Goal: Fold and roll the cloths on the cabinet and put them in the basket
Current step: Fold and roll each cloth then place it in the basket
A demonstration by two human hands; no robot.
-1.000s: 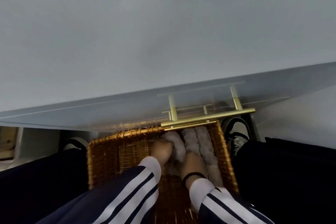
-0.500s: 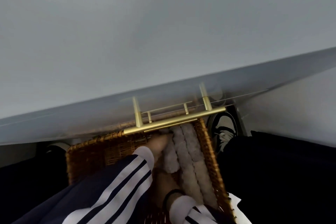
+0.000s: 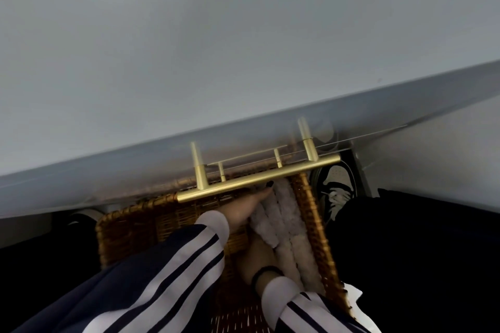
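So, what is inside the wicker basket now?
Inside the wicker basket lie rolled fluffy cloths along its right side, with the left hand and right hand on them. Sleeves cover part of the bottom.

Wicker basket [image 3: 130, 230] on floor below grey cabinet top [image 3: 216, 48], brass handle [image 3: 257, 181] across its far rim. Three fluffy pale rolled cloths [image 3: 281, 213] side by side along basket's right wall. Left hand [image 3: 243, 208] stretched forward, fingers straight against leftmost roll, dark-nailed fingertip near handle. Right hand [image 3: 257, 259] at near end of rolls, fingers hidden; black band on wrist. Sneaker [image 3: 335, 186] right of basket
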